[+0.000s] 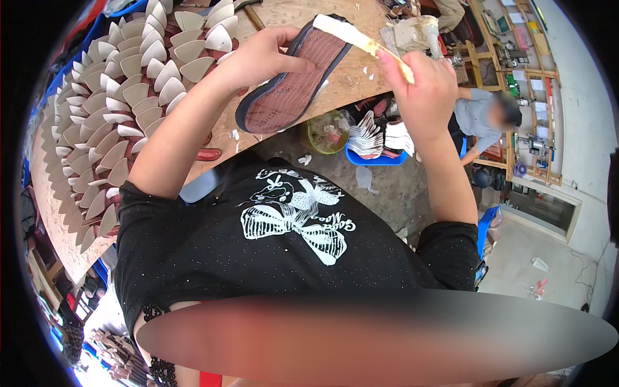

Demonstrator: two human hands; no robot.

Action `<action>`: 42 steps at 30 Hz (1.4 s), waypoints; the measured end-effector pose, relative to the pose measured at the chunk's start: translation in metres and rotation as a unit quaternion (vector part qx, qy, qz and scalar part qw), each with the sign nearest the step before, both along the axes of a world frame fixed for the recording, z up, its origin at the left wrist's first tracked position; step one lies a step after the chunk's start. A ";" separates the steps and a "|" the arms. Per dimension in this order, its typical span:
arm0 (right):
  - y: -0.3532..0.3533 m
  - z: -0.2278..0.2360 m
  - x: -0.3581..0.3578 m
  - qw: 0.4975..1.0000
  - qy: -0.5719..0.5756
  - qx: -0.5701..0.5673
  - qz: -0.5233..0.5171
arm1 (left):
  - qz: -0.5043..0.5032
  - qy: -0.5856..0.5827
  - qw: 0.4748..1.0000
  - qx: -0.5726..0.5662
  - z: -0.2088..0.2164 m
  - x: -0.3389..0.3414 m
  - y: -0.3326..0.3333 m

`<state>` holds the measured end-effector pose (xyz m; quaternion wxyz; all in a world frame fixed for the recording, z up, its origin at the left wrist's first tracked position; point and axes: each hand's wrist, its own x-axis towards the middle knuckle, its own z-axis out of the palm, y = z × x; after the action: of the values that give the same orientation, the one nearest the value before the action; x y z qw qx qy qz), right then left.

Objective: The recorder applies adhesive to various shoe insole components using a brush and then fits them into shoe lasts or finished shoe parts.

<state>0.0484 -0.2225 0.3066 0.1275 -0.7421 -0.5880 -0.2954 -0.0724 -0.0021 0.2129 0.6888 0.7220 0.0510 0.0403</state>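
My left hand (pixel 261 61) grips a shoe sole (pixel 290 90) by its left edge, thumb lying on its upper face. The sole has a reddish-brown face with pale lines and a black rim, and it is held tilted over the table. My right hand (pixel 422 90) is closed round the handle of a cream-coloured, stained brush (pixel 354 37). Its far end lies over the top end of the sole, at the rim; whether bristles touch there I cannot make out.
Rows of upright beige, leaf-shaped shoe parts (pixel 138 90) crowd the wooden table (pixel 222 138) at left. Below its edge stand a yellowish tub (pixel 327 132) and a blue basket (pixel 377 158) of white pieces. A co-worker (pixel 487 119) is at the right.
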 end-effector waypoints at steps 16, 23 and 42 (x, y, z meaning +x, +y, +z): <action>-0.002 -0.012 -0.003 0.993 0.068 0.042 -0.083 | 0.040 -0.007 0.999 -0.010 -0.005 0.003 -0.001; -0.010 -0.012 -0.014 0.974 0.188 0.052 -0.112 | 0.095 0.009 0.995 -0.018 0.002 -0.005 -0.002; 0.007 -0.032 -0.039 0.959 0.240 0.055 -0.139 | 0.202 -0.025 0.973 -0.107 -0.006 -0.022 0.002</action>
<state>0.0091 -0.2159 0.2743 0.2636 -0.8576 -0.4134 -0.1552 -0.0941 -0.0002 0.2064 0.7409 0.6176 0.1826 0.1907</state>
